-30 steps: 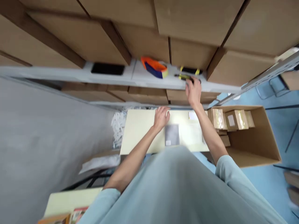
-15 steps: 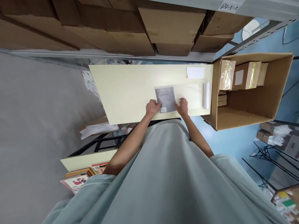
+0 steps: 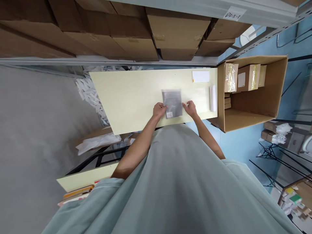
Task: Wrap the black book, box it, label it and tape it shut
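Note:
A grey flat packet in clear wrap (image 3: 172,103) lies on the pale yellow table (image 3: 131,97), near its front edge. My left hand (image 3: 159,110) pinches the packet's lower left corner with curled fingers. My right hand (image 3: 190,108) holds its lower right edge, fingers bent. Both forearms reach out over my light blue-grey shirt.
A white label (image 3: 201,76) and a white paper roll (image 3: 213,98) lie at the table's right end. An open cardboard box (image 3: 255,107) with small taped cartons stands to the right. Shelves of brown cartons (image 3: 175,31) run behind. White scraps (image 3: 89,92) lie left of the table.
A second ago my right hand was up at the shelf by a yellow-black tool and my left lay on the table. Both hands now hold the grey packet.

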Motion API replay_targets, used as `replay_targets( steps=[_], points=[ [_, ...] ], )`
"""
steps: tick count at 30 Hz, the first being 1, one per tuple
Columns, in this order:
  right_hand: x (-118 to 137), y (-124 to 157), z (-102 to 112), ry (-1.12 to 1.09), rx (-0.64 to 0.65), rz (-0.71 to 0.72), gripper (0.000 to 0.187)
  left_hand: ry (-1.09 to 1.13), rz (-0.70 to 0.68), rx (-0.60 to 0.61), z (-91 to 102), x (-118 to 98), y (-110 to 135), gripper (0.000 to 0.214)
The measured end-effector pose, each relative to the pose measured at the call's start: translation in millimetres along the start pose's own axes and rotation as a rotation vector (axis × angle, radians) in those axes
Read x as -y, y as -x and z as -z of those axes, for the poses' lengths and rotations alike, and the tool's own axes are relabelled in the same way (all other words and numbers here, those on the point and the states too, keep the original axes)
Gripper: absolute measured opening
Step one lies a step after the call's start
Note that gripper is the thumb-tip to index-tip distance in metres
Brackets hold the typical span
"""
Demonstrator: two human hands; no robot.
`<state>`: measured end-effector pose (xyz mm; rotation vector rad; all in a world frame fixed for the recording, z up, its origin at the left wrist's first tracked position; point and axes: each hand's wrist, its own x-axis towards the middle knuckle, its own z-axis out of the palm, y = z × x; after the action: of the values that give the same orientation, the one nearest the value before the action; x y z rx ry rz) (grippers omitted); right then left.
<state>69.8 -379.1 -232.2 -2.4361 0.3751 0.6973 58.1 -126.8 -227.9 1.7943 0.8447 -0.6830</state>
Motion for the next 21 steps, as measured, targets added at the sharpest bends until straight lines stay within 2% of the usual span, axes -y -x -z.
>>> replay_targets(
  steps=[3, 7, 10, 12, 14, 17, 19, 21],
  points=[
    [4, -4, 8, -0.008, 0.006, -0.051, 0.025, 0.031, 0.049, -0.059, 34.3, 16, -9, 0.028],
    [13, 0, 17, 0.051, -0.002, -0.092, 0.030, 0.054, 0.083, -0.096, 89.4, 46, -9, 0.029],
    [32, 12, 8, 0.059, -0.061, -0.098, 0.022, 0.063, 0.094, -0.124, 124.6, 67, -3, 0.029],
    [54, 26, -12, 0.027, -0.029, -0.064, 0.021, 0.070, 0.092, -0.141, 142.2, 79, 0, 0.029],
    [82, 41, -40, -0.014, 0.091, -0.022, 0.023, 0.078, 0.084, -0.153, 154.5, 88, 3, 0.030],
    [125, 61, -87, -0.072, 0.248, -0.016, 0.030, 0.091, 0.060, -0.140, 162.2, 96, 6, 0.029],
    [146, 68, -114, -0.108, 0.243, -0.054, 0.026, 0.103, 0.031, -0.101, 161.5, 97, 9, 0.025],
    [158, 71, -131, -0.132, 0.194, -0.099, 0.018, 0.122, -0.007, -0.050, 158.6, 96, 13, 0.023]
  ],
)
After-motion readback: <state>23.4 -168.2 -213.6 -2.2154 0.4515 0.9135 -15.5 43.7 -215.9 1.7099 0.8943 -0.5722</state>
